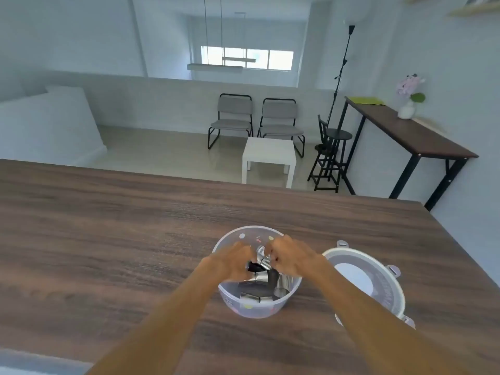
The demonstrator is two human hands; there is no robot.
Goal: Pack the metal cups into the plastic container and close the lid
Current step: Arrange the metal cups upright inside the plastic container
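Observation:
A round clear plastic container (244, 307) with coloured dots stands on the wooden table near its front edge. Several shiny metal cups (257, 292) lie inside it, some on their sides. My left hand (232, 259) and my right hand (290, 255) are both over the container's opening, fingers curled around metal cups (261, 259) held between them. What exactly each hand grips is partly hidden by the fingers. The round clear lid (378, 290) with clip tabs lies flat on the table just right of the container.
The brown wooden table (135, 239) stretches wide to the left and back. Beyond its far edge are a white side table (267, 155), two grey chairs and a dark stool. A narrow console table with a flower vase stands by the right wall.

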